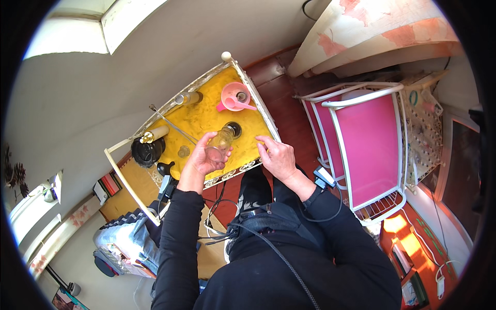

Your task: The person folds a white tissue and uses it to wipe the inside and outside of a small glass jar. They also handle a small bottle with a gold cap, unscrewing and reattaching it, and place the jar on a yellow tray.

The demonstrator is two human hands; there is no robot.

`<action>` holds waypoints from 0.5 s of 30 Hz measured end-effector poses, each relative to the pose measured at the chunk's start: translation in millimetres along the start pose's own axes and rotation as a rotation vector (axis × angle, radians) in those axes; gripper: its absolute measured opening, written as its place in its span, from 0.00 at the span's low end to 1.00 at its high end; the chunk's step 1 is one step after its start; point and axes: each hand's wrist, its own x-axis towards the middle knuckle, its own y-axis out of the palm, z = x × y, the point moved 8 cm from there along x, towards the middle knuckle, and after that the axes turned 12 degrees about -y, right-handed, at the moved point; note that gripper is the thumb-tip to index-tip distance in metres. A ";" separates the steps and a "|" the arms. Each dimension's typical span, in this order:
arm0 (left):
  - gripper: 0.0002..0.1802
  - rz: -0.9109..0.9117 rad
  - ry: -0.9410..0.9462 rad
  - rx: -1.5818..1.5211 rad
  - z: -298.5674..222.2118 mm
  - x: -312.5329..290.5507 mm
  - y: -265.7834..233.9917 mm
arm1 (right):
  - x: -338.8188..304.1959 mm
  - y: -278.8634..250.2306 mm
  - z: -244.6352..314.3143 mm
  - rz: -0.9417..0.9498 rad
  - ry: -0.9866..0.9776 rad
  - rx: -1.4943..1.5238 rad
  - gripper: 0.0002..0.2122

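My left hand is wrapped round a clear glass jar and holds it tilted over the yellow tabletop. The jar's far end overlaps a dark round piece in the view; whether they touch I cannot tell. To the right, my right hand hovers by the table's front edge. Its thumb and index finger point toward the jar with a small gap between them, the other fingers curl in, and nothing shows in it. A small glass piece stands left of my left hand.
Farther back are a pink bowl with a pink scoop and a cylindrical container. A long metal tool, a gold-topped bottle and a black round dish lie leftward. A white-framed pink rack stands right.
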 end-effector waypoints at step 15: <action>0.36 -0.059 0.062 0.094 6.4 10.7 -3.1 | 1.5 0.1 1.0 -0.002 -0.027 -0.006 0.08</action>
